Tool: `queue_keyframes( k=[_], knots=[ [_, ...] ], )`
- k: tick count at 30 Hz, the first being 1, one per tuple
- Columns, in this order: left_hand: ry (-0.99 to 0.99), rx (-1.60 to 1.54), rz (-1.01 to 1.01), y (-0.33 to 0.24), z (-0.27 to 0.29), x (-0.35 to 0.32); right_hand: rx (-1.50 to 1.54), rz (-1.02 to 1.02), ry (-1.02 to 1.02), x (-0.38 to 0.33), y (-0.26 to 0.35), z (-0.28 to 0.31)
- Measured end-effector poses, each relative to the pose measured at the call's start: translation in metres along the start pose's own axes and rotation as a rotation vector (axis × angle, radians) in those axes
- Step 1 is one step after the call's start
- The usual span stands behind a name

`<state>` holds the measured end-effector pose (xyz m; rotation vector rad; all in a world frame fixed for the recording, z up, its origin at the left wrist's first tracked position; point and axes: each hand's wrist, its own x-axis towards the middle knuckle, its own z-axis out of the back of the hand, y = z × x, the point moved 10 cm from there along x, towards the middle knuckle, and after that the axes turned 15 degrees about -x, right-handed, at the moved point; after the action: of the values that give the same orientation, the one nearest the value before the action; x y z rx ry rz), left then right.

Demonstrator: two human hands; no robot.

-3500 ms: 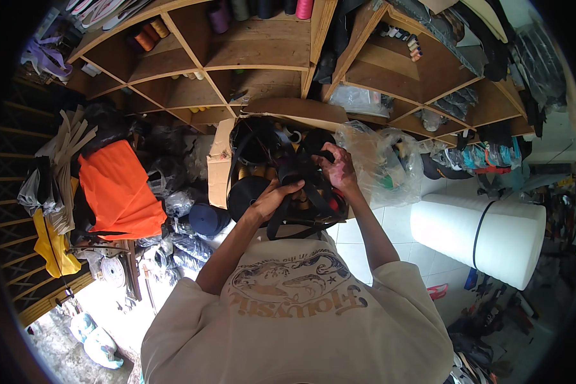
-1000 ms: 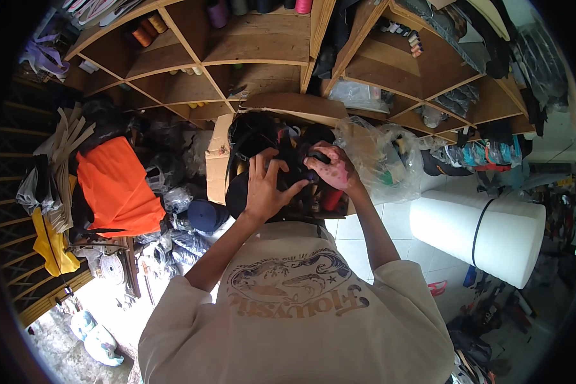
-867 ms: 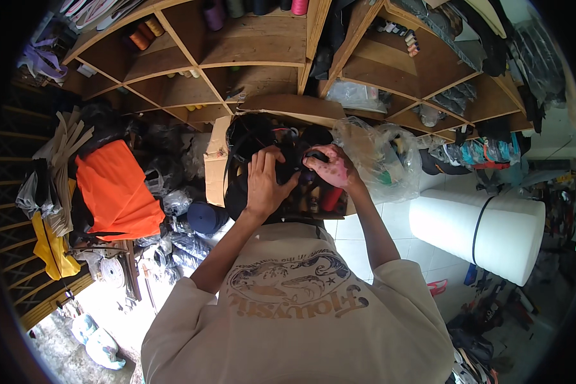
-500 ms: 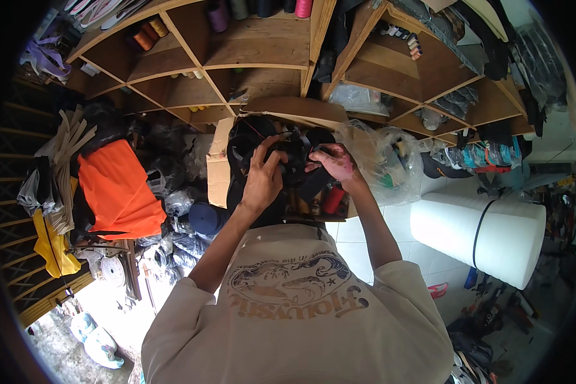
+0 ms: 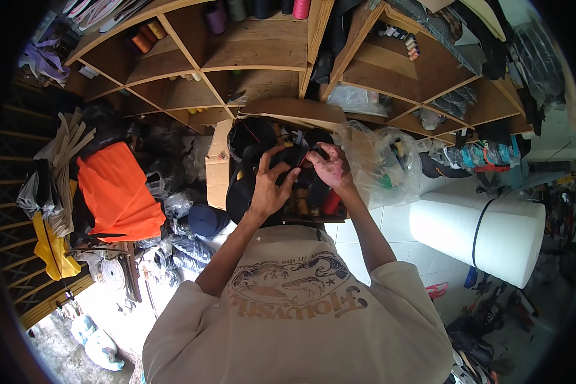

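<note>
My left hand and my right hand are above an open cardboard box. Between them is a black strip, its kind hard to make out; the fingers of both hands are bent and closed on it. A thin reddish edge shows by my right fingertips. Inside the box lie black rolls on the left, and a red thread spool sits below my right hand. Several brownish spools stand beside it, partly shadowed.
Wooden shelves with thread cones rise behind the box. Clear plastic bags lean at its right, beside a large white foam roll. Orange fabric and a dark blue roll lie to the left.
My left hand has moved slightly right and down, its thumb now out toward my right hand. The right hand has shifted a little left. More of the spools in the box shows.
</note>
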<state>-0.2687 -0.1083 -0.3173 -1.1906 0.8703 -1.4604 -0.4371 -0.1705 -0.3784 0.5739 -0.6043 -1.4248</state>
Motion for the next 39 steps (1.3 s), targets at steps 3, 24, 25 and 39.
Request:
queue_keyframes(
  k=[3,24,25,39],
  knots=[
    [-0.012,-0.1,0.081,0.003,0.0,-0.003,-0.221,0.026,0.031,-0.007,0.023,0.01],
    [-0.383,-0.338,0.304,0.055,0.019,-0.043,0.588,-0.346,-0.04,-0.012,-0.063,-0.043],
    [-0.383,-0.344,0.288,0.053,0.024,-0.044,0.818,-0.457,0.077,-0.008,-0.05,-0.034],
    [-0.25,0.423,-0.095,0.0,0.025,0.0,0.836,-0.448,0.356,-0.019,-0.009,-0.027]
  ],
)
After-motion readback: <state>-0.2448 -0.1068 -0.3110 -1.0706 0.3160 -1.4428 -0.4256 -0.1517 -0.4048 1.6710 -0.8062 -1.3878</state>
